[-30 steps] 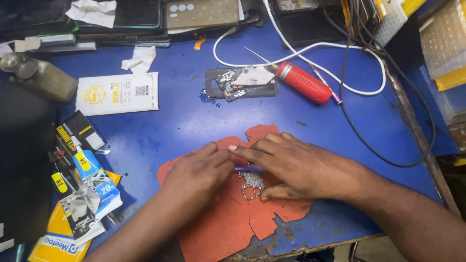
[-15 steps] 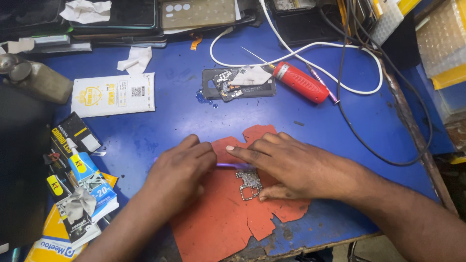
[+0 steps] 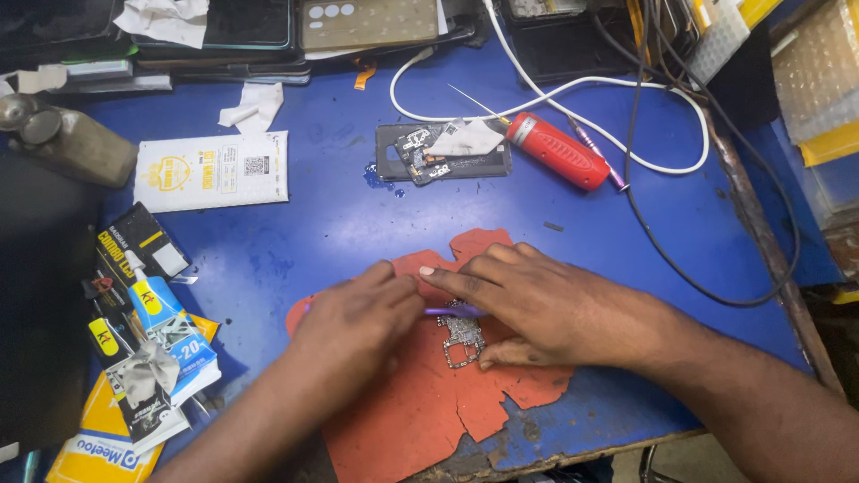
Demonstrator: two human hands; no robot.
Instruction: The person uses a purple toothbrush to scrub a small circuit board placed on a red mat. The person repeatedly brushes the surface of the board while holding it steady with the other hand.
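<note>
While a red screwdriver (image 3: 558, 150) and white cable (image 3: 573, 89) lie well behind, your left hand (image 3: 362, 320) grips a purple tool (image 3: 453, 312); right hand (image 3: 537, 304) presses flat, pinning the circuit board (image 3: 461, 340) on the orange mat (image 3: 420, 402).

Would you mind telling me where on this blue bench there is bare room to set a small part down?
The widest bare patch lies mid-bench, between the white card, the dark phone frame and the orange mat. Another lies right of the mat, inside the black cable loop. The left edge is crowded with glue packets; both hands, left and right, cover the mat.
</note>
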